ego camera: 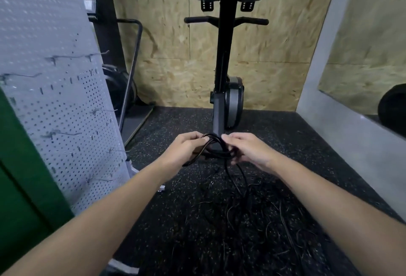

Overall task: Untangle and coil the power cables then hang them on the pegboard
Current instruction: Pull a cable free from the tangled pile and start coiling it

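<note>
Speckled black floor (274,135) below; left hand (186,147) and right hand (248,150) both curl around a looped black cable (216,143), pegboard (55,91) alongside.

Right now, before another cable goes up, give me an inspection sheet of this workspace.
Surface: black speckled rubber floor, with cables lying on it.
Job's things: partly coiled black cable held between both hands; grey pegboard on the left, and the hooks that show carry nothing.
Clutter: nothing seen beyond the loose cables.
Grippers: left hand and right hand both grip the coil, fingers curled round its loops.
Cables: a tail hangs from the coil down to a tangled heap on the floor.
Surroundings: upright exercise machine ahead, chipboard wall behind it, green panel at far left.
</note>
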{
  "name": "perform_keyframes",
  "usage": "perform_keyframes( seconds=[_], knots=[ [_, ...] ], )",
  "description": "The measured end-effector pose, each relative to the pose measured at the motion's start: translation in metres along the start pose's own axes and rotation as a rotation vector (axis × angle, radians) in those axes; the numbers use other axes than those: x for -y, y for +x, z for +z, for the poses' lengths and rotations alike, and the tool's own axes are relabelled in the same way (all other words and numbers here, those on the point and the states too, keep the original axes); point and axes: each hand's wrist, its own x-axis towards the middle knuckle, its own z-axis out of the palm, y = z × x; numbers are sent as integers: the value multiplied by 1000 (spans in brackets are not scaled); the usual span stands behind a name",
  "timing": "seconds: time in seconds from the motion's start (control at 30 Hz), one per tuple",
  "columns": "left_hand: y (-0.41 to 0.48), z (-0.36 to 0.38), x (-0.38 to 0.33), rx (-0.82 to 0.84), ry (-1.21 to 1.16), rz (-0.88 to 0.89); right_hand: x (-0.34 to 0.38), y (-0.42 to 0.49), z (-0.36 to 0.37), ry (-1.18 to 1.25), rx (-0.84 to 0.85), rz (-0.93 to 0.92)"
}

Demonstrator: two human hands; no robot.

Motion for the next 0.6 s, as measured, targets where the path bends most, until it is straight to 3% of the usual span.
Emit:
perform_keyframes(
  seconds=[0.23, 0.33, 0.47, 0.6],
  knots=[
    [53, -6, -2, 155, 558, 272, -14, 37, -31, -464, 28, -155],
    [64, 3, -2, 72, 656, 370, -17, 48, -38, -544, -35, -152],
    [75, 4, 20, -73, 583, 334, -39, 54, -43, -286, -200, -24],
    [80, 14, 37, -49, 488, 197, -65, 61, -41, 69, -310, 119]
  ],
)
